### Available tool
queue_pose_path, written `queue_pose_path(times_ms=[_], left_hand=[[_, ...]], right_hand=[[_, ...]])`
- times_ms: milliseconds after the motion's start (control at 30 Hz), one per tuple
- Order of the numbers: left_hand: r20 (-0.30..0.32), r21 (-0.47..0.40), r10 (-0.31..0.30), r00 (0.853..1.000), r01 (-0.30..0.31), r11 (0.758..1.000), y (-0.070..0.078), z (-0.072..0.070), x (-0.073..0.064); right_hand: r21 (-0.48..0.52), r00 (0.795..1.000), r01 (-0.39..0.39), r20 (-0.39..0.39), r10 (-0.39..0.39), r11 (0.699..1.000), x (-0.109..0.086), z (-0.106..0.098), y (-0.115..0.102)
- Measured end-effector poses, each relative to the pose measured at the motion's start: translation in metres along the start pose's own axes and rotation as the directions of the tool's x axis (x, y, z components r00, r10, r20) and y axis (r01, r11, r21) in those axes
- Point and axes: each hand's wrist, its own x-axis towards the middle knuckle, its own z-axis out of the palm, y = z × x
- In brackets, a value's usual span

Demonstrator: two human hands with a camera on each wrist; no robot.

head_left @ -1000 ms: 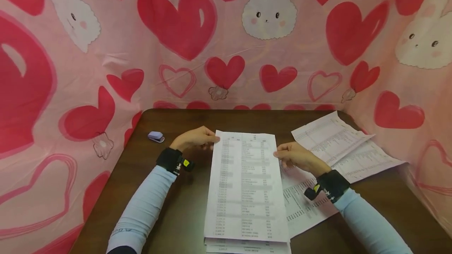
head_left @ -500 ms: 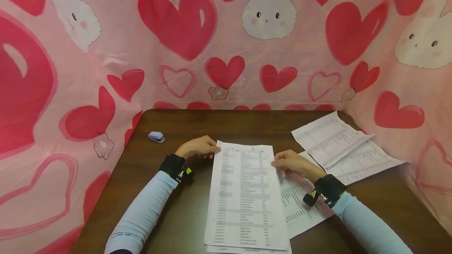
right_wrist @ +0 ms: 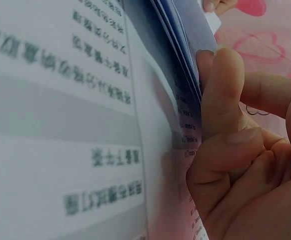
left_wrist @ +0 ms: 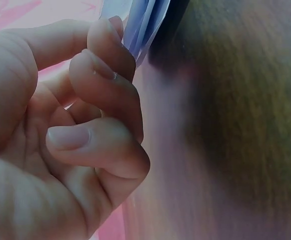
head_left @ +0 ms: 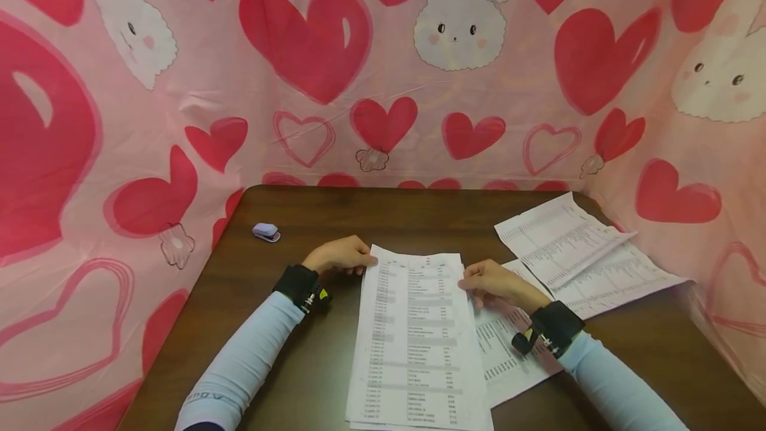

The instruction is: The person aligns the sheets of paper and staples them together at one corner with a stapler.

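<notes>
Several printed paper sheets (head_left: 419,344), stacked together, hang between both hands near the front of the table. My left hand (head_left: 342,255) pinches the upper left corner of the stack between thumb and fingers. In the left wrist view the sheet edges (left_wrist: 148,25) show between the fingertips, and the other fingers curl loosely. At the right edge, a little below the top, my right hand (head_left: 493,281) pinches the same sheets. The right wrist view shows layered edges (right_wrist: 178,42) against the curled fingers. The bottom of the stack is partly cut off by the head view's edge.
Loose printed sheets lie at the right of the brown table (head_left: 311,378): two overlapping pages (head_left: 562,238) at the back right and another page (head_left: 514,364) partly under the held stack. A small lilac stapler (head_left: 266,232) sits at the back left. A heart-patterned cloth surrounds the table.
Both hands have lowered the stack toward the front of the table. The lower sheet edges that stuck out at the bottom now show less. Both hands keep their grip.
</notes>
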Motion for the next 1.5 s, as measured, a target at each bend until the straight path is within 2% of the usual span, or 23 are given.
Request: queue_pose_path(times_ms=[333, 633, 767, 900, 1067, 1167, 1300, 1500], left_hand=[[0.014, 0.046, -0.027, 1.000, 0.027, 0.999, 0.001, 0.003, -0.002], [0.010, 0.055, -0.044, 0.999, 0.043, 0.998, 0.002, 0.002, -0.005], [0.003, 0.048, -0.040, 0.999, 0.040, 0.998, 0.000, 0.002, -0.004], [0.003, 0.047, -0.063, 0.998, 0.063, 0.997, -0.001, 0.003, -0.004], [-0.034, 0.030, -0.066, 0.997, 0.067, 0.997, -0.002, -0.001, -0.007], [-0.077, 0.011, -0.040, 0.996, 0.041, 0.999, 0.003, -0.007, -0.009], [-0.112, 0.002, 0.036, 0.993, -0.036, 0.999, 0.014, -0.013, -0.012], [-0.115, -0.001, 0.127, 0.985, -0.128, 0.992, 0.036, -0.013, -0.009]], right_hand=[[0.000, 0.999, -0.024, 0.023, 0.024, 1.000, -0.001, 0.002, 0.002], [-0.021, 0.999, 0.025, 0.041, -0.024, 0.999, -0.006, 0.001, 0.002], [-0.029, 0.999, 0.026, 0.031, -0.025, 0.999, -0.007, -0.001, 0.000], [-0.053, 1.000, 0.025, 0.014, -0.024, 0.998, -0.007, -0.001, 0.001], [-0.122, 0.997, 0.067, -0.032, -0.071, 0.990, -0.011, -0.008, 0.000], [-0.155, 0.994, 0.089, -0.054, -0.099, 0.984, -0.016, -0.019, -0.005], [-0.164, 0.989, 0.116, -0.074, -0.130, 0.980, -0.027, -0.037, -0.011], [-0.169, 0.978, 0.132, -0.136, -0.156, 0.977, -0.048, -0.059, -0.015]])
